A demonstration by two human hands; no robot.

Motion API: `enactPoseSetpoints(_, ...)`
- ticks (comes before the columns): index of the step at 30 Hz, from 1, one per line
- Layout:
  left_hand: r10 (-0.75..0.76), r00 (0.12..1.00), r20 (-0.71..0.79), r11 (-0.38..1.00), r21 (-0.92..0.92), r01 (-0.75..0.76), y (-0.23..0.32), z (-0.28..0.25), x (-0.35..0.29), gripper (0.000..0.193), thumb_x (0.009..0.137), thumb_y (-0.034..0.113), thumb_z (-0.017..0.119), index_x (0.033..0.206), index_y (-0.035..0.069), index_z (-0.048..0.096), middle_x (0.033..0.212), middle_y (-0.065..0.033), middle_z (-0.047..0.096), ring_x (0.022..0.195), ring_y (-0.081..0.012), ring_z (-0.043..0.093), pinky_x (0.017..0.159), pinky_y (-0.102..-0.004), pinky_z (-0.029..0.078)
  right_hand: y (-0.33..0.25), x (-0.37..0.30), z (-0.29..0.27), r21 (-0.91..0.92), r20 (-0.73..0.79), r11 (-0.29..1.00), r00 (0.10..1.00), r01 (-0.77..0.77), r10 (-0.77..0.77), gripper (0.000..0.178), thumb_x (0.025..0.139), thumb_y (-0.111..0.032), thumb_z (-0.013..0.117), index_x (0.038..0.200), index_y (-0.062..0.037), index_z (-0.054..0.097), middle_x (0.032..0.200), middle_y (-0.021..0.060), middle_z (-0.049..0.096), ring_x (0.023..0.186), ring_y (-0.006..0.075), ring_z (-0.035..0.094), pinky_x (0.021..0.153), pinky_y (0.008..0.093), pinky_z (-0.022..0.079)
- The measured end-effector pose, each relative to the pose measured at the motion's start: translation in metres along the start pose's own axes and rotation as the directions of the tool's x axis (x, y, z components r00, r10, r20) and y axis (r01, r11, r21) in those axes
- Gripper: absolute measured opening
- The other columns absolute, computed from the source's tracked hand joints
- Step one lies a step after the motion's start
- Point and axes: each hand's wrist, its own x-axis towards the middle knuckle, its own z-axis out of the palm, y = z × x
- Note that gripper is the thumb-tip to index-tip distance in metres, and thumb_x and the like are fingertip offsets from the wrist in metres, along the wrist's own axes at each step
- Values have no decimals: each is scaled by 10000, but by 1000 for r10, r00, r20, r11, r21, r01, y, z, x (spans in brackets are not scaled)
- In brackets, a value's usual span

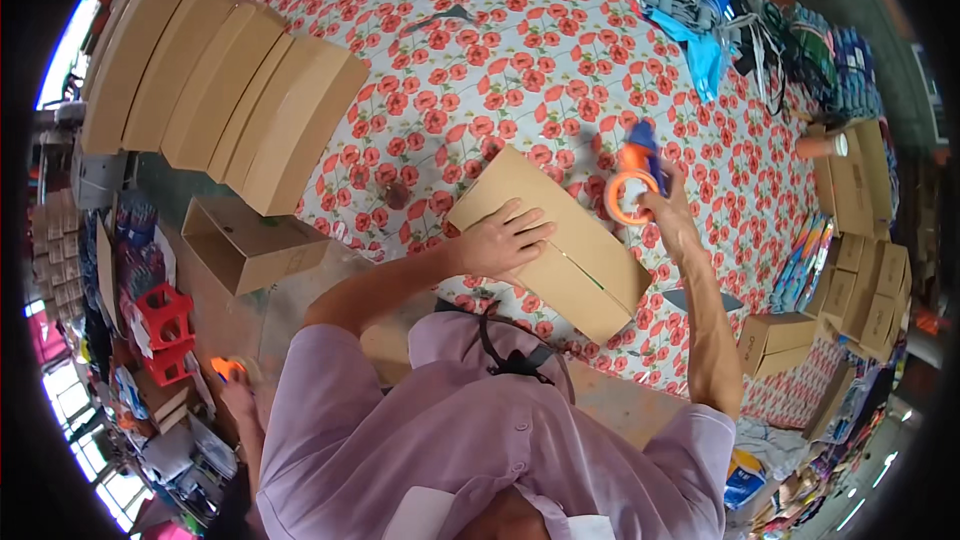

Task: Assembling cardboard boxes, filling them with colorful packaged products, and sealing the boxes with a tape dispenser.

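Taping the box (582, 248) at the near middle of the bench (420, 110) seems in hand: the left hand (505, 240) steadies it, fingers apart, the right hand (670, 202) clamps its fingers on the tape gun (637, 156), and the next move likely calls for aligning tape along the seam (598, 285).

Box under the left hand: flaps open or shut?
Shut: the flaps on the box lie flat, meeting along a narrow seam, left hand resting on top. Taped or not: cannot tell.

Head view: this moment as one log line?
left hand: on cardboard box; right hand: holding orange tape dispenser; cardboard box: on poppy-print tablecloth
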Motion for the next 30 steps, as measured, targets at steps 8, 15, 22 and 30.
enactPoseSetpoints(8, 39, 998, -40, 999, -32, -41, -8, -1, -1, 617, 710, 549, 745, 1111, 91, 641, 1396, -87, 524, 1329, -323, 461, 1124, -574, 326, -181, 31, 138, -508, 653, 599, 730, 619, -201, 428, 784, -346, 733, 1110, -67, 735, 1072, 148, 709, 979, 308, 693, 856, 415, 550)
enactPoseSetpoints(15, -5, 958, -288, 998, -55, -11, -8, 27, -8, 342, 785, 336, 685, 1011, 86, 632, 1290, -84, 573, 1251, -304, 504, 1084, -508, 389, -256, 78, 285, -728, 674, 310, 721, 611, 160, 342, 735, -254, 763, 1054, -131, 771, 1014, 107, 756, 922, 293, 716, 808, 408, 570)
enactPoseSetpoints(22, -79, 899, -431, 994, -98, 40, -6, 23, -7, 197, 816, 212, 645, 960, 81, 618, 1192, -79, 608, 1195, -268, 539, 1049, -446, 432, -236, 88, 324, -756, 553, 102, 548, 646, 627, 381, 685, -249, 790, 1016, -61, 779, 1014, 117, 755, 920, 276, 720, 787, 424, 568)
enactPoseSetpoints(30, -43, 915, -400, 998, -67, 17, -4, 30, -10, 366, 770, 341, 682, 1003, 66, 620, 1183, -106, 610, 1194, -285, 543, 1058, -450, 429, -228, 57, 282, -683, 648, 79, 553, 726, 524, 271, 726, -207, 762, 964, -79, 780, 981, 117, 746, 877, 305, 715, 750, 437, 572)
